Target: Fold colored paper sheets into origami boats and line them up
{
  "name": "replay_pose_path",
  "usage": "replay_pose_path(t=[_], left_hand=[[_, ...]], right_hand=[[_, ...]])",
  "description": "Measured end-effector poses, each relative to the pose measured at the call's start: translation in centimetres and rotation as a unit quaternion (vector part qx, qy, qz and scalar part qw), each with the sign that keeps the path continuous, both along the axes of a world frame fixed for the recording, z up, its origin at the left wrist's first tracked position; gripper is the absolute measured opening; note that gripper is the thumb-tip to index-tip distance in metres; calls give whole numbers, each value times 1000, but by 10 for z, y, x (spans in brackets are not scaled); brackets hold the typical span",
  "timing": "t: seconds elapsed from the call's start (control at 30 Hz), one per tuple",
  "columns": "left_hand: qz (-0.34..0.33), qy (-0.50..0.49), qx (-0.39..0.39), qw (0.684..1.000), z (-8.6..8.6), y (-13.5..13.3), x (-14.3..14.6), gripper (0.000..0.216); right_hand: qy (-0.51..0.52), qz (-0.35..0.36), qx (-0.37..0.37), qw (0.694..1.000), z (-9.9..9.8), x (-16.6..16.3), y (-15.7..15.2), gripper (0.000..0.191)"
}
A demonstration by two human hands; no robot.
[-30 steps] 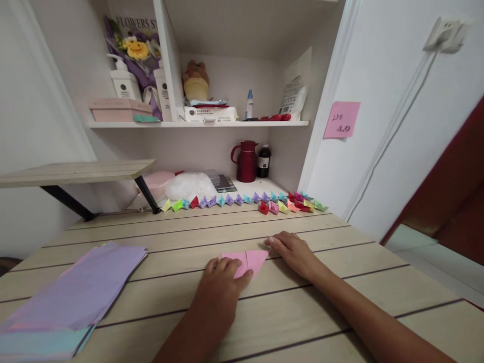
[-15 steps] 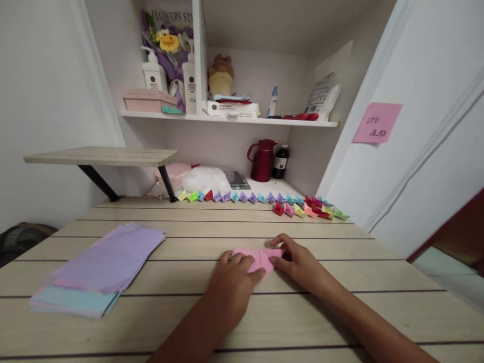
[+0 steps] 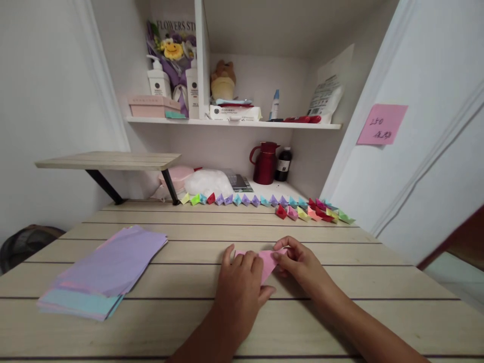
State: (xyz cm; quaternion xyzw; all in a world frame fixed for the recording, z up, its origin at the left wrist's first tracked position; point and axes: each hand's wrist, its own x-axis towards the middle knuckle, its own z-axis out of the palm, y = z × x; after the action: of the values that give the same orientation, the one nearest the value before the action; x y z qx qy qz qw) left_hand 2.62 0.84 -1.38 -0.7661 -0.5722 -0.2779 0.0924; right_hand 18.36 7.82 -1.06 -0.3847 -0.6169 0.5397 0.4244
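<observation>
One pink paper (image 3: 267, 258), part-folded, lies flat mid-desk (image 3: 340, 312). Left hand (image 3: 242, 287) is palm down with fingers extended and presses on the paper's left part, gripping nothing. Right hand (image 3: 298, 262) pinches the paper's right corner between thumb and fingertips. One stack of sheets (image 3: 106, 269) sits near the left edge. Folded paper boats (image 3: 245, 200) line the far edge: over twenty, exact count not resolvable.
</observation>
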Motion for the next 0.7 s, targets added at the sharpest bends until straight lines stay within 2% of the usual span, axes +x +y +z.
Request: replay_pose_path(t=[0.1,0.13,0.23,0.3,0.4,0.5,0.6,0.7], left_hand=[[16,5,69,998,-2,0,1,9],[19,2,93,996,-2,0,0,5],[10,-63,138,988,2,1,-4,21],[-19,-169,130,977,6,2,-8,20],[-60,-385,57,919,10,4,-11,18],[-45,-555,-28,830,10,6,-12,23],[-7,-630,-72,773,11,7,-10,28],[11,-649,-94,755,14,6,-9,33]], right_hand=[[-3,-1,9,1000,3,-2,-4,29],[-6,4,14,1000,4,-2,-5,29],[2,22,44,999,11,0,-10,28],[24,11,75,997,16,3,-13,30],[32,-21,95,995,24,8,-15,45],[27,32,48,998,31,8,-20,61],[53,121,-23,991,33,2,-25,59],[100,177,-57,978,29,-5,-26,52]])
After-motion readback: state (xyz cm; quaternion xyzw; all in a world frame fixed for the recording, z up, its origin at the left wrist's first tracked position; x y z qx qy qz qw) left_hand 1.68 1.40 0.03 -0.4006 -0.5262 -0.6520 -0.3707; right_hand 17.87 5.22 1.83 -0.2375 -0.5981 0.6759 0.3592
